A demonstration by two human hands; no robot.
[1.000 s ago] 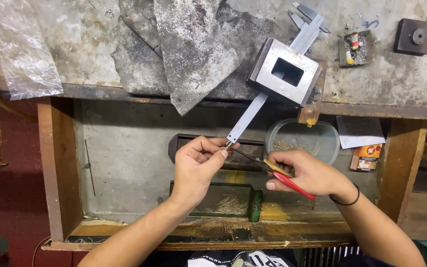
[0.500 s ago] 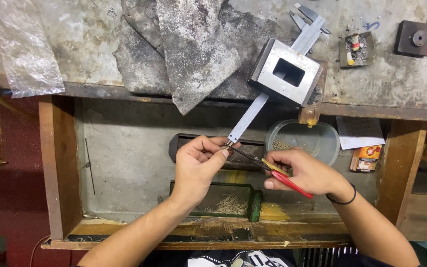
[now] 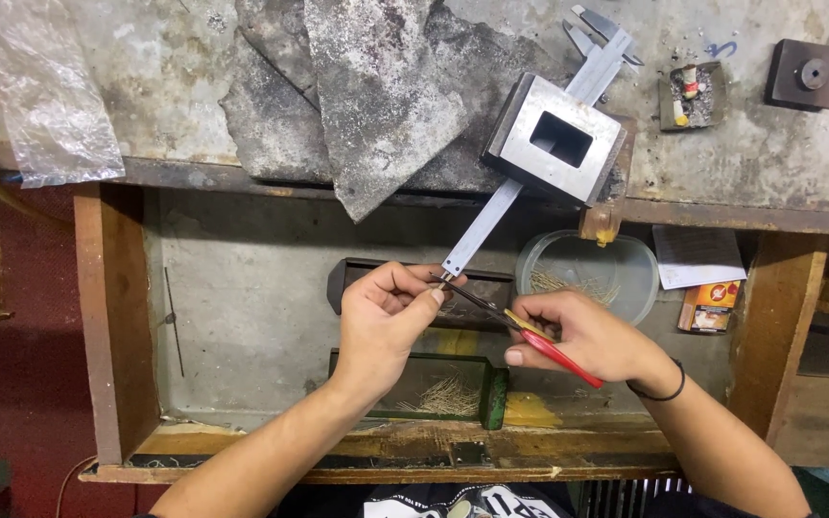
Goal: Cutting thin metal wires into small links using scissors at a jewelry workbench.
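At frame centre, the right hand [image 3: 592, 336] grips red-handled pliers [image 3: 520, 326], their tips meeting the left hand [image 3: 390, 312], whose fingertips pinch something too small to identify.

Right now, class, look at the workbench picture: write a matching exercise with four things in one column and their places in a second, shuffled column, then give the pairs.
Things
1. pliers
2. steel block
3. plastic sheet
4. round tub

Places
A. far left of the bench top
B. held in the right hand
C. resting on the caliper at the bench edge
D. in the drawer, beyond the right hand

Pairs: 1-B, 2-C, 3-A, 4-D
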